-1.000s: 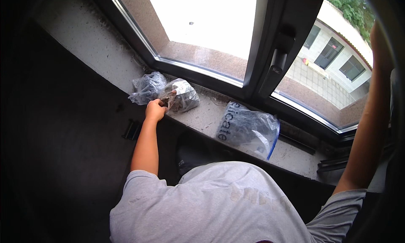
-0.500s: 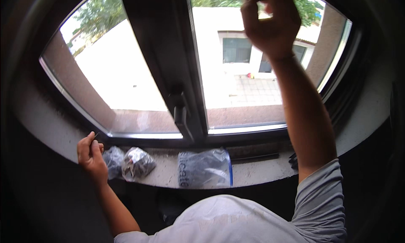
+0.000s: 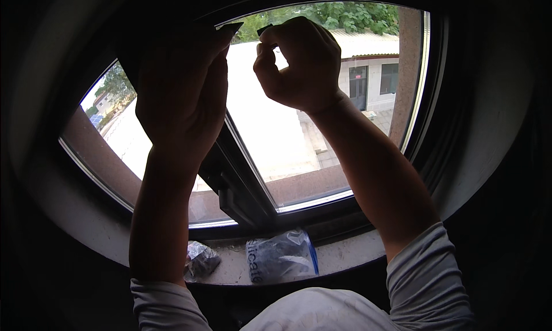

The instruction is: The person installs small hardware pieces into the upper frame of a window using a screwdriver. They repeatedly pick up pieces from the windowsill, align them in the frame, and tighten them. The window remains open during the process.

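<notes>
Overhead, two raised hands each pinch a small dark thing before a window

At the fingertips of the right hand (image 3: 305, 61), thumb and forefinger curl round and close on a small dark piece (image 3: 264, 30); backlight hides what it is. The left hand (image 3: 178, 92) is held up beside it, its back towards the viewer and deep in shadow. Its fingertips seem clamped together on a dark pointed piece (image 3: 236, 27), which juts out towards the right hand. The two pieces are near each other, with a gap between them, and both show against the bright glass.

Both bare forearms rise from rolled grey sleeves (image 3: 425, 276). Behind the arms is a dark window frame (image 3: 250, 181) with a handle (image 3: 228, 201) on its middle upright. Below, on the pale sill (image 3: 233, 262), lie a clear plastic bag with a blue edge (image 3: 282, 256) and, just left of it, a crumpled clear bag (image 3: 202, 261), partly hidden by the left forearm. Outside are a pale building (image 3: 374, 84) and green foliage (image 3: 356, 18).
</notes>
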`<state>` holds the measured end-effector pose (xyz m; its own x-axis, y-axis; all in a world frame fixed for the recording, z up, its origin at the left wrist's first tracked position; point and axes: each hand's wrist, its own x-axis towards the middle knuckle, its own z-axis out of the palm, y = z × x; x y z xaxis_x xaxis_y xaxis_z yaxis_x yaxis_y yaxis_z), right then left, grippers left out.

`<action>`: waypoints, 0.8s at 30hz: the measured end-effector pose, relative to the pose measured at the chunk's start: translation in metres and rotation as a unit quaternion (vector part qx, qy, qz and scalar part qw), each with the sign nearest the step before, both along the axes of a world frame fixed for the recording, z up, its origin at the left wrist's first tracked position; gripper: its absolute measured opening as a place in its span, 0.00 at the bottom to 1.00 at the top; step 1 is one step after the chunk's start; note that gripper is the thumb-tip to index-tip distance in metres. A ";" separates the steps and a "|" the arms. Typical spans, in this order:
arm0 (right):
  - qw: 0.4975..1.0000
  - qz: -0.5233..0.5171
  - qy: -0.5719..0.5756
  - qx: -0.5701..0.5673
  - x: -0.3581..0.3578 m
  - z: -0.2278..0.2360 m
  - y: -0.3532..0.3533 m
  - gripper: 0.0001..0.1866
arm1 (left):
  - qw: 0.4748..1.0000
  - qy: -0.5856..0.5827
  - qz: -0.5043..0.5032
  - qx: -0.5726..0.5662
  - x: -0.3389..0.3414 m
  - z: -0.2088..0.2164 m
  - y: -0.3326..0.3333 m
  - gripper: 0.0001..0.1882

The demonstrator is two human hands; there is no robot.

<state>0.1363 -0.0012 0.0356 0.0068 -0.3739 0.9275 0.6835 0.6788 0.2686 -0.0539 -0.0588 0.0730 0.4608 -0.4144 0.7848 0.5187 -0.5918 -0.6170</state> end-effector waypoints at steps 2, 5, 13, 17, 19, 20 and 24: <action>1.000 0.006 0.000 0.005 0.001 -0.002 0.004 0.05 | 0.999 -0.019 0.020 0.027 0.010 0.002 0.001 0.14; 1.000 -0.010 0.002 0.017 0.005 -0.004 0.004 0.03 | 0.998 -0.044 0.048 0.009 0.018 0.000 0.008 0.13; 0.999 -0.002 0.006 0.036 0.005 -0.004 0.004 0.03 | 0.999 -0.011 0.023 0.020 0.019 0.013 0.024 0.12; 1.000 -0.011 0.006 0.025 0.000 -0.001 -0.004 0.04 | 0.999 -0.016 0.020 0.022 0.016 0.020 0.023 0.11; 1.000 -0.029 0.005 0.008 0.004 -0.003 -0.006 0.04 | 0.999 -0.022 0.032 0.021 0.019 0.018 0.027 0.11; 0.999 -0.038 0.004 -0.001 0.006 -0.004 -0.006 0.04 | 0.999 -0.022 0.029 0.022 0.023 0.018 0.029 0.11; 1.000 -0.021 0.013 0.017 0.003 -0.002 -0.007 0.04 | 0.999 -0.019 0.029 0.022 0.024 0.024 0.023 0.10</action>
<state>0.1391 -0.0078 0.0340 0.0141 -0.4050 0.9142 0.7189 0.6396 0.2723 -0.0300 -0.0354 0.0966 0.4561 -0.4217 0.7837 0.5748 -0.5328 -0.6212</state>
